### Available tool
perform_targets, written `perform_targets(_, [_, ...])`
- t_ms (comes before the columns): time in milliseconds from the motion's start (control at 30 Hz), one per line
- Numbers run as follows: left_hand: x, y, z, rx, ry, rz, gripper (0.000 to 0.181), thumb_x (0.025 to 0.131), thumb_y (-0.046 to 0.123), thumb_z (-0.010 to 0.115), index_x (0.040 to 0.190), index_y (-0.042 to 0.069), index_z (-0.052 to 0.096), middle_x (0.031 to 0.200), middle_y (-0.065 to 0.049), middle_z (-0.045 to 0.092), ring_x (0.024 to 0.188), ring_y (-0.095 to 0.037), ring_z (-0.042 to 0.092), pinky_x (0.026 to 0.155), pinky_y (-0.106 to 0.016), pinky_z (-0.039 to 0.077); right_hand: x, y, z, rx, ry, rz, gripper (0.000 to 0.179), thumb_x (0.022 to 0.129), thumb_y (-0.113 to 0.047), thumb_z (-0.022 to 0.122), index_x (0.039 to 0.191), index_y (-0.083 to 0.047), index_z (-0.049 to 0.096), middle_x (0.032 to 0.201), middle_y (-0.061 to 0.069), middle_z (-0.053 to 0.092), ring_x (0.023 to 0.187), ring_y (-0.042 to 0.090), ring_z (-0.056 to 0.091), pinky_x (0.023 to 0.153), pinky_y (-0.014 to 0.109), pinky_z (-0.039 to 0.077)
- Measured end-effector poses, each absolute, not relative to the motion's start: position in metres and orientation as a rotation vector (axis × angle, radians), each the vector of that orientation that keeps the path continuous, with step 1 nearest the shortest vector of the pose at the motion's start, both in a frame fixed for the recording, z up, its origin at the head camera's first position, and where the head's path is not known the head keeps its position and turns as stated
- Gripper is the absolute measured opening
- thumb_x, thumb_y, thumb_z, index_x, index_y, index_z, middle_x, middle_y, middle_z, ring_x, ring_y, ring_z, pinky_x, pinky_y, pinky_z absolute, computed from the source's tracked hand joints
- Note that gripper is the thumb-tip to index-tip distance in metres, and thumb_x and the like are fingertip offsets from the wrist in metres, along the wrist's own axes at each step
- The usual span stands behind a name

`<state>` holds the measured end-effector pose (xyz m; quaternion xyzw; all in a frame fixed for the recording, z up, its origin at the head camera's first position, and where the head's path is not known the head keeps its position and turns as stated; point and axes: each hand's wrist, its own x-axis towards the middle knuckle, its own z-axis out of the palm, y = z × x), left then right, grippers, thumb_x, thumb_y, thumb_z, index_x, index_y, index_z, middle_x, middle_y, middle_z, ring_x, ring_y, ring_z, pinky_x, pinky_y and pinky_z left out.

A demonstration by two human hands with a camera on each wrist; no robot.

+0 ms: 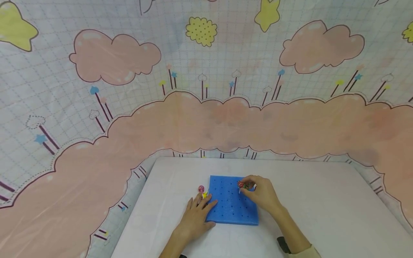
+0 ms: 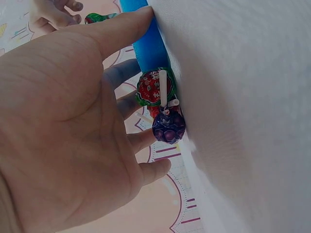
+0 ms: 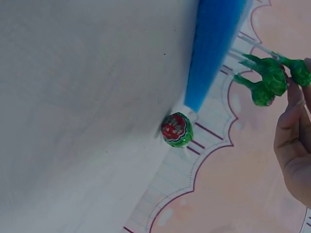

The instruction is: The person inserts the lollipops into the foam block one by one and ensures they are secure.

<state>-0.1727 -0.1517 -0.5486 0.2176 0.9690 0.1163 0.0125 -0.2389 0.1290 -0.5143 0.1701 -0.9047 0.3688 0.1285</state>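
A blue board with small holes (image 1: 226, 211) lies flat on the table. My left hand (image 1: 195, 216) rests at its left edge, fingers spread and thumb at the near corner. Beyond those fingers lie a pink lollipop (image 1: 201, 188), a yellow-wrapped one (image 1: 204, 195), a purple one (image 2: 168, 128) and a green-and-red one (image 2: 153, 90). Over the board's far right part, my right hand (image 1: 261, 191) pinches a lollipop (image 3: 300, 73) by its wrapped head, stick towards the board. Other green-wrapped lollipops (image 3: 273, 77) stand beside it, sticks towards the board, partly hidden by the hand in the head view.
A green-and-red lollipop (image 3: 177, 130) lies on the white table (image 1: 322, 200) just off the board's right side. Behind the table hangs a cloth printed with clouds and stars (image 1: 206, 122). A dark object (image 1: 283, 244) shows beside the right forearm.
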Motion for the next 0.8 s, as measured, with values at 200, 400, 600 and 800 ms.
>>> perform_targets(200, [-0.1729, -0.1511, -0.5493, 0.673, 3.017, 0.355, 0.069, 0.097, 0.047, 0.072, 0.158, 0.025, 0.048, 0.167, -0.006, 0.038, 0.156, -0.042, 0.024, 0.122, -0.067, 0.023, -0.2397, 0.1287, -0.5165, 0.512, -2.621, 1.072, 0.021, 0.085, -0.016, 0.089, 0.102, -0.020, 0.079, 0.088, -0.009, 0.071, 0.081, 0.016, 0.064, 0.065, 0.025, 0.051])
perform_targets(400, [-0.1722, -0.1509, -0.5498, 0.669, 3.021, 0.349, 0.070, 0.096, 0.047, 0.073, 0.158, 0.025, 0.048, 0.167, -0.006, 0.038, 0.156, -0.042, 0.024, 0.122, -0.067, 0.023, -0.2400, 0.1285, -0.5185, 0.508, -2.632, 1.066, 0.022, 0.084, -0.016, 0.089, 0.104, -0.019, 0.079, 0.088, -0.010, 0.071, 0.081, 0.012, 0.063, 0.067, 0.025, 0.052])
perform_targets(600, [-0.1715, -0.1507, -0.5504, 0.668, 3.024, 0.349, 0.070, 0.096, 0.047, 0.073, 0.158, 0.025, 0.048, 0.167, -0.006, 0.038, 0.156, -0.042, 0.024, 0.122, -0.068, 0.023, -0.2403, 0.1279, -0.5199, 0.514, -2.631, 1.072, 0.022, 0.084, -0.016, 0.088, 0.104, -0.019, 0.079, 0.088, -0.009, 0.071, 0.081, 0.009, 0.062, 0.068, 0.025, 0.052])
perform_targets(800, [-0.1710, -0.1508, -0.5501, 0.673, 3.026, 0.343, 0.070, 0.096, 0.047, 0.073, 0.158, 0.024, 0.048, 0.167, -0.006, 0.038, 0.155, -0.043, 0.025, 0.122, -0.068, 0.024, -0.2403, 0.1277, -0.5224, 0.513, -2.650, 1.058, 0.023, 0.084, -0.016, 0.089, 0.105, -0.019, 0.079, 0.089, -0.009, 0.069, 0.082, 0.010, 0.061, 0.071, 0.026, 0.053])
